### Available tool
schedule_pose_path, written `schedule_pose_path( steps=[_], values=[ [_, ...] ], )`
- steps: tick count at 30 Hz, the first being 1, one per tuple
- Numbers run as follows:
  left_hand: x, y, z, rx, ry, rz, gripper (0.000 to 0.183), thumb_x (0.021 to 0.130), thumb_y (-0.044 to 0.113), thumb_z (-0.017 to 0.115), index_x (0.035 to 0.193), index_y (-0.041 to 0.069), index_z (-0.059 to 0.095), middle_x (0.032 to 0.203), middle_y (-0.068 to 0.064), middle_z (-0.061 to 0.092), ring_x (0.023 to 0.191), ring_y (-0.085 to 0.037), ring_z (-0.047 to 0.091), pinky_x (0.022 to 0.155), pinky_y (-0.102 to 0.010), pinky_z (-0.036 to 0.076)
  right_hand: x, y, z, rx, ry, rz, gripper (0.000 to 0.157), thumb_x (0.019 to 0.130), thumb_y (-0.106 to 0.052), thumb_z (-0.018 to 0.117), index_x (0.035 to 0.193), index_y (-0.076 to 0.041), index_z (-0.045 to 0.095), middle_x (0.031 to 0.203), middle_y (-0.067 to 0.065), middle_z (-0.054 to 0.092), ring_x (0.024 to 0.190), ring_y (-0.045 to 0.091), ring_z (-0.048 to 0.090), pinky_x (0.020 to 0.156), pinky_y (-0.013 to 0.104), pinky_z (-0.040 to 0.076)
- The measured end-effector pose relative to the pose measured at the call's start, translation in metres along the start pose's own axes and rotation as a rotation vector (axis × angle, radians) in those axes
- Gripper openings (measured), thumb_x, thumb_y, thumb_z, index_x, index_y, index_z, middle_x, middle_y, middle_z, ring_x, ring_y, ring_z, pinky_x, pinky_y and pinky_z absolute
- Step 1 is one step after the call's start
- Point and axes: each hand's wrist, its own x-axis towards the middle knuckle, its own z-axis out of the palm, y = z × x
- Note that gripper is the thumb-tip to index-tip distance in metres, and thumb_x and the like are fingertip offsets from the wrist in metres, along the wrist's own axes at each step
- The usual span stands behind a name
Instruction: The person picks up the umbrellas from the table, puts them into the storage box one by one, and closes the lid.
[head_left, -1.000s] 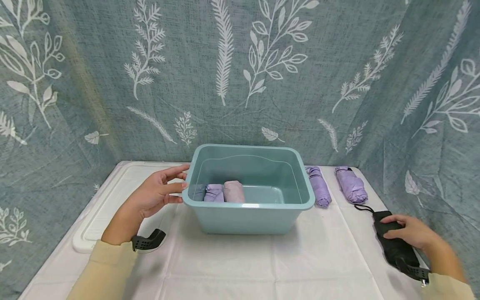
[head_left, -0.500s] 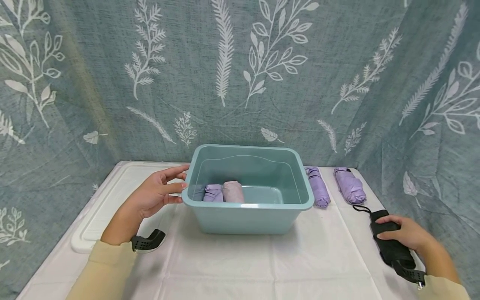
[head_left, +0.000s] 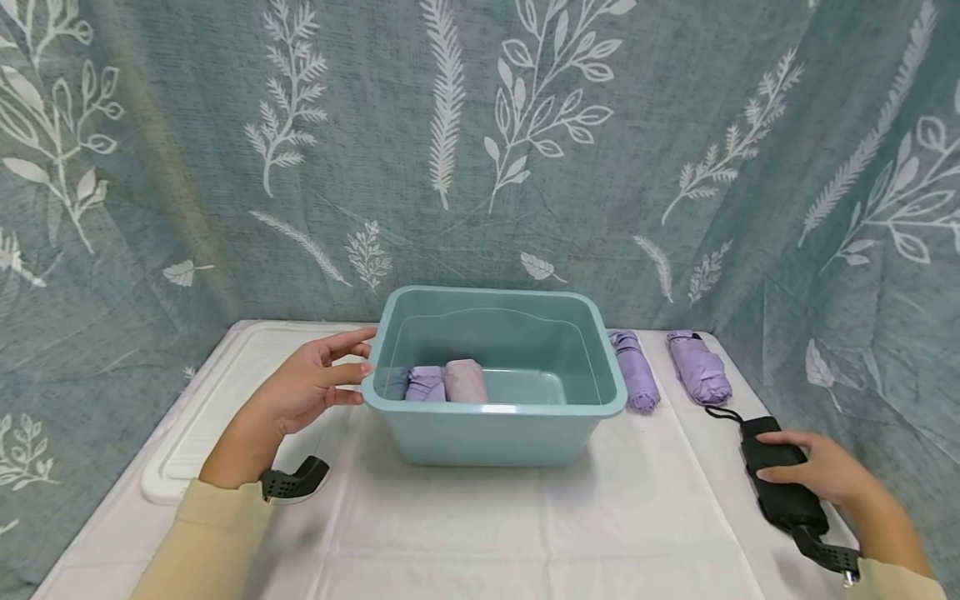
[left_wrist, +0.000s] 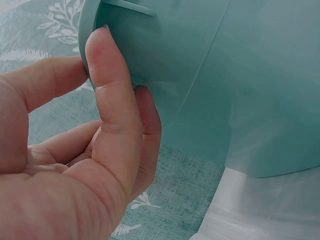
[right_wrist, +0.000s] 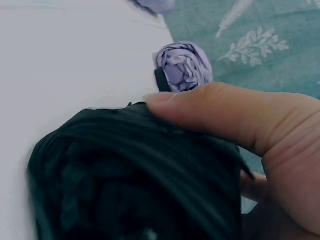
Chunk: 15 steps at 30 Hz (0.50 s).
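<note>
A teal plastic bin [head_left: 495,437] stands in the middle of the table in the head view. At its left rim, my left hand [head_left: 303,385] holds on, and the left wrist view shows its fingertips [left_wrist: 102,55] tucked against the rim and outer wall. Inside the bin lie a purple rolled bundle [head_left: 426,384] and a pale pink one [head_left: 466,382] beside a greyish one seen through the left part. My right hand [head_left: 825,475] grips a black folded umbrella [head_left: 776,467] with a wrist loop, lying at the table's right. The thumb lies over its top in the right wrist view.
Two purple rolled bundles, one [head_left: 635,372] close to the bin and another [head_left: 699,368] farther right, lie beyond the umbrella. A white lid [head_left: 225,408] lies flat at the left, partly under my left forearm. Patterned curtains [head_left: 480,167] surround the white-covered table.
The black umbrella and my right hand have shifted slightly left in the head view. My left hand keeps its place on the bin's rim.
</note>
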Motion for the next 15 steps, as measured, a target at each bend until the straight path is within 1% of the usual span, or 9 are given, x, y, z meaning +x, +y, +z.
schedule_pose_path(
  steps=[4,7,11,13,15],
  values=[
    [0.001,0.000,-0.001,0.011,0.013,0.007,0.070,0.100,0.006,0.066,0.161,0.005,0.032,0.125,-0.007,0.046,0.084,-0.009,0.070,0.070,-0.026,0.063,-0.001,0.001,0.001,0.071,-0.005,0.040,0.095,0.082,-0.048,0.084,0.151,0.002,0.044,0.159,0.044,0.008,0.144,0.067,0.005,0.108,0.083,0.017],
    [0.001,0.000,-0.002,-0.001,0.014,0.008,0.069,0.100,0.005,0.066,0.161,0.006,0.033,0.126,-0.007,0.046,0.085,-0.009,0.071,0.070,-0.026,0.062,-0.004,0.002,0.001,0.112,-0.018,0.041,0.095,0.083,-0.048,0.083,0.154,0.000,0.041,0.161,0.042,0.003,0.145,0.067,0.000,0.108,0.084,0.016],
    [0.002,-0.001,-0.002,-0.012,0.008,0.004,0.069,0.099,0.005,0.066,0.161,0.006,0.033,0.127,-0.008,0.046,0.085,-0.009,0.071,0.070,-0.026,0.062,-0.008,0.004,0.002,0.165,-0.029,0.026,0.090,0.087,-0.043,0.081,0.155,-0.001,0.039,0.163,0.040,0.000,0.146,0.066,-0.003,0.109,0.083,0.015],
    [0.002,-0.001,-0.001,-0.010,0.009,0.001,0.070,0.099,0.005,0.066,0.161,0.006,0.033,0.127,-0.008,0.046,0.085,-0.009,0.071,0.070,-0.026,0.062,-0.010,0.006,0.005,0.220,-0.029,0.013,0.085,0.089,-0.038,0.081,0.155,-0.002,0.041,0.164,0.039,-0.001,0.147,0.064,-0.005,0.111,0.082,0.013],
    [0.002,-0.002,-0.001,-0.007,0.010,-0.002,0.070,0.099,0.005,0.066,0.161,0.006,0.033,0.127,-0.008,0.046,0.085,-0.009,0.071,0.070,-0.026,0.063,-0.011,0.008,0.009,0.291,-0.032,0.004,0.079,0.091,-0.034,0.079,0.156,-0.006,0.043,0.165,0.036,-0.003,0.149,0.061,-0.008,0.115,0.079,0.013]
  ],
)
